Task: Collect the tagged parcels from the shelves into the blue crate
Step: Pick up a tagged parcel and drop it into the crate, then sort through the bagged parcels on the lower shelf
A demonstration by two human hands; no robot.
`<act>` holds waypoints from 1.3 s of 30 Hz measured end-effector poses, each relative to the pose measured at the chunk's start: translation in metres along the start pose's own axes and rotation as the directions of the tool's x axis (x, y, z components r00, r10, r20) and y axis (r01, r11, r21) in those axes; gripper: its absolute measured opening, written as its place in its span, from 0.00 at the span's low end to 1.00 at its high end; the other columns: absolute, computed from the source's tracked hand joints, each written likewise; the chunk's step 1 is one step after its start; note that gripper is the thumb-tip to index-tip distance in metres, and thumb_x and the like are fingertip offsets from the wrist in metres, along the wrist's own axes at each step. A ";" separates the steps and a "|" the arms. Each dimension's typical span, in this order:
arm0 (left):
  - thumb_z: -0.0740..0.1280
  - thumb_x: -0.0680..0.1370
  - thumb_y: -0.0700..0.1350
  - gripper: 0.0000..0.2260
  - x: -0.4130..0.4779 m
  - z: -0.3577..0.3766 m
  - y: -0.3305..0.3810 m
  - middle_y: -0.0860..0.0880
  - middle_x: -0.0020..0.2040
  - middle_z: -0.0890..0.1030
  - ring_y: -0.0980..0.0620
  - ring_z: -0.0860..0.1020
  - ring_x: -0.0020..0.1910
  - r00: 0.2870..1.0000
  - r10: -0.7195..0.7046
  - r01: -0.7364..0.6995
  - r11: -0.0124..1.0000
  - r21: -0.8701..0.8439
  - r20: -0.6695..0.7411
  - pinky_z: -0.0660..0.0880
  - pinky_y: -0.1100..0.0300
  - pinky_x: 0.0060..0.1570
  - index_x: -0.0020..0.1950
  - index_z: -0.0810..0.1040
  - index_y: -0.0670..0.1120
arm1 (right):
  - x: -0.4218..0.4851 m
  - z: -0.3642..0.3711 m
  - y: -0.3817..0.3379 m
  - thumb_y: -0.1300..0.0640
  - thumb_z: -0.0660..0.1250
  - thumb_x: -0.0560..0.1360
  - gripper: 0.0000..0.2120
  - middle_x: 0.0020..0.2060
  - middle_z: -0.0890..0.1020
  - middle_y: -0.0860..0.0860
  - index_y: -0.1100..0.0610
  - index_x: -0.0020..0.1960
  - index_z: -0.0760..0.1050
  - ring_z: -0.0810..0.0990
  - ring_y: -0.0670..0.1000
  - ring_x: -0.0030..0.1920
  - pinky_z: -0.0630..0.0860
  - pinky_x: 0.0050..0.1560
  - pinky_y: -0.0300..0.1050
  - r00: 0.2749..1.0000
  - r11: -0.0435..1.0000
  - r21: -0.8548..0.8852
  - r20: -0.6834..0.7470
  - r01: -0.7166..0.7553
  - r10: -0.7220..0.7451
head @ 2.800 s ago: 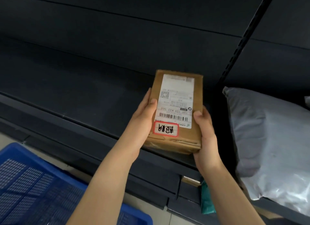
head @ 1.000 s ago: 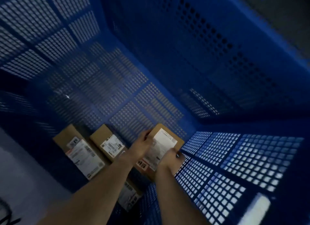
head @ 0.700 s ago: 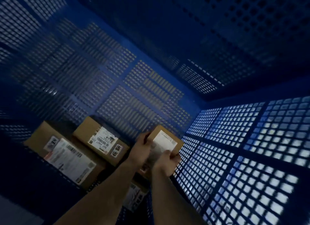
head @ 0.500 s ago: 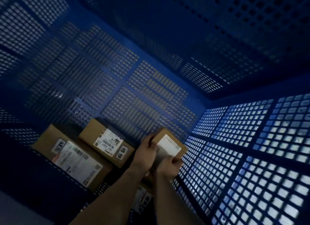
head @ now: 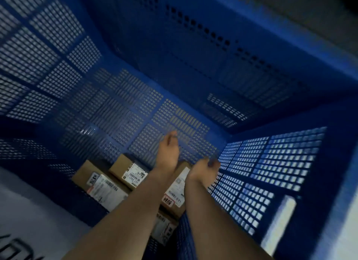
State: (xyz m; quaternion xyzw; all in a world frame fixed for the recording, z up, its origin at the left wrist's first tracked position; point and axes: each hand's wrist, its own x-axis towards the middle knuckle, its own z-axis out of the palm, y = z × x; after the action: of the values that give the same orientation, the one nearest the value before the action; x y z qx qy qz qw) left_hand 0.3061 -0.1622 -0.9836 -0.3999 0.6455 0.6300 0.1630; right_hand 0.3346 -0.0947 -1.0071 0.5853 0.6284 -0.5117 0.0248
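Our left hand (head: 167, 153) and right hand (head: 205, 170) hover loose and empty above the tagged parcel (head: 177, 190), which lies in the blue crate (head: 193, 52) overlapping another box (head: 164, 226); unsupported, it may tip or slide.

Blue crate (head: 222, 69) interior, four brown parcels (head: 175, 188) on floor, both hands (head: 167, 153) empty above them

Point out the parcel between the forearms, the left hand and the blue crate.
parcel between the forearms (head: 177, 184), head view, on its white shipping label.
left hand (head: 167, 153), head view, on the back of the hand.
blue crate (head: 193, 69), head view, on its far perforated wall.
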 end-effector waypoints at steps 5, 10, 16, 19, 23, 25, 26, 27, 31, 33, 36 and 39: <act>0.55 0.84 0.45 0.15 -0.050 -0.002 0.065 0.52 0.64 0.74 0.53 0.70 0.66 0.996 0.066 -0.069 0.995 -0.072 -0.052 0.65 0.59 0.63 0.68 0.73 0.45 | -0.048 -0.029 -0.091 0.57 0.60 0.80 0.10 0.56 0.82 0.54 0.53 0.58 0.78 0.79 0.55 0.57 0.74 0.57 0.47 0.962 0.987 0.140 0.245 0.083 -0.116; 0.55 0.83 0.44 0.15 -0.122 -0.006 0.145 0.55 0.63 0.76 0.57 0.72 0.65 0.965 0.232 -0.248 0.959 -0.135 -0.123 0.65 0.62 0.63 0.66 0.75 0.47 | -0.095 -0.092 -0.178 0.55 0.59 0.82 0.13 0.51 0.81 0.43 0.57 0.58 0.80 0.78 0.41 0.55 0.70 0.57 0.38 0.852 0.943 0.256 0.425 0.210 -0.305; 0.53 0.83 0.44 0.16 -0.228 0.004 0.247 0.56 0.61 0.80 0.63 0.76 0.61 0.899 0.408 -0.434 0.877 -0.207 -0.158 0.68 0.70 0.57 0.61 0.80 0.49 | -0.142 -0.178 -0.281 0.47 0.56 0.83 0.16 0.57 0.82 0.42 0.50 0.58 0.80 0.77 0.40 0.62 0.69 0.61 0.35 0.686 0.850 0.373 0.506 0.373 -0.523; 0.52 0.83 0.46 0.18 -0.281 0.018 0.292 0.56 0.62 0.80 0.63 0.75 0.62 0.868 0.467 -0.495 0.843 -0.211 -0.168 0.67 0.68 0.60 0.62 0.80 0.49 | -0.162 -0.217 -0.334 0.48 0.55 0.84 0.17 0.57 0.83 0.44 0.52 0.58 0.81 0.78 0.42 0.62 0.71 0.67 0.43 0.614 0.792 0.454 0.506 0.407 -0.606; 0.51 0.84 0.48 0.19 -0.349 0.039 0.346 0.56 0.62 0.80 0.61 0.75 0.64 0.834 0.518 -0.552 0.795 -0.251 -0.191 0.66 0.63 0.67 0.59 0.81 0.52 | -0.187 -0.274 -0.403 0.46 0.55 0.81 0.17 0.56 0.84 0.45 0.49 0.56 0.80 0.79 0.45 0.60 0.73 0.66 0.45 0.521 0.700 0.563 0.474 0.440 -0.709; 0.50 0.84 0.48 0.19 -0.380 0.051 0.374 0.56 0.61 0.81 0.61 0.76 0.64 0.809 0.550 -0.588 0.760 -0.278 -0.207 0.67 0.60 0.68 0.58 0.82 0.52 | -0.200 -0.305 -0.433 0.43 0.55 0.79 0.19 0.56 0.84 0.45 0.51 0.57 0.80 0.80 0.45 0.60 0.74 0.64 0.41 0.443 0.648 0.601 0.474 0.468 -0.761; 0.50 0.84 0.48 0.20 -0.397 0.057 0.387 0.56 0.60 0.82 0.61 0.76 0.63 0.799 0.564 -0.602 0.743 -0.294 -0.209 0.67 0.59 0.68 0.57 0.82 0.52 | -0.207 -0.322 -0.445 0.41 0.55 0.77 0.21 0.56 0.84 0.46 0.52 0.58 0.80 0.80 0.45 0.60 0.74 0.63 0.39 0.412 0.628 0.616 0.474 0.475 -0.778; 0.50 0.84 0.47 0.20 -0.413 0.063 0.399 0.56 0.60 0.82 0.61 0.76 0.63 0.784 0.585 -0.620 0.722 -0.306 -0.209 0.68 0.59 0.68 0.57 0.82 0.52 | -0.214 -0.337 -0.457 0.40 0.55 0.77 0.23 0.56 0.83 0.46 0.53 0.58 0.79 0.80 0.46 0.60 0.74 0.62 0.38 0.381 0.604 0.637 0.469 0.480 -0.797; 0.50 0.84 0.46 0.20 -0.458 0.095 0.438 0.55 0.59 0.83 0.61 0.78 0.62 0.759 0.633 -0.642 0.692 -0.330 -0.153 0.69 0.57 0.68 0.59 0.82 0.49 | -0.234 -0.382 -0.491 0.41 0.56 0.76 0.23 0.56 0.83 0.44 0.53 0.59 0.79 0.80 0.46 0.60 0.74 0.60 0.37 0.297 0.557 0.674 0.472 0.486 -0.830; 0.50 0.83 0.45 0.20 -0.472 0.114 0.452 0.54 0.58 0.83 0.60 0.78 0.61 0.764 0.636 -0.631 0.700 -0.334 -0.112 0.69 0.55 0.69 0.58 0.82 0.48 | -0.235 -0.400 -0.508 0.43 0.57 0.77 0.20 0.55 0.83 0.44 0.53 0.59 0.79 0.80 0.45 0.59 0.75 0.61 0.39 0.321 0.553 0.689 0.451 0.468 -0.833; 0.50 0.83 0.46 0.20 -0.486 0.145 0.472 0.54 0.59 0.83 0.60 0.78 0.61 0.757 0.653 -0.623 0.715 -0.317 -0.015 0.69 0.54 0.68 0.58 0.82 0.49 | -0.220 -0.427 -0.537 0.43 0.57 0.77 0.19 0.55 0.83 0.43 0.52 0.58 0.79 0.80 0.45 0.59 0.74 0.62 0.40 0.368 0.524 0.695 0.380 0.492 -0.849; 0.50 0.84 0.48 0.19 -0.494 0.179 0.489 0.55 0.60 0.82 0.60 0.77 0.62 0.748 0.660 -0.608 0.727 -0.318 0.079 0.69 0.54 0.69 0.59 0.81 0.50 | -0.192 -0.454 -0.561 0.41 0.57 0.74 0.22 0.56 0.82 0.44 0.53 0.59 0.78 0.80 0.46 0.59 0.74 0.61 0.39 0.437 0.486 0.688 0.266 0.539 -0.860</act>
State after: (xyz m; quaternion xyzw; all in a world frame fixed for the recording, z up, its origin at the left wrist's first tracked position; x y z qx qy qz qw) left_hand 0.2106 0.1051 -0.3243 -0.1120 0.6322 0.7643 -0.0598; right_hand 0.2254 0.1913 -0.3256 0.0491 0.6187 -0.7670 -0.1631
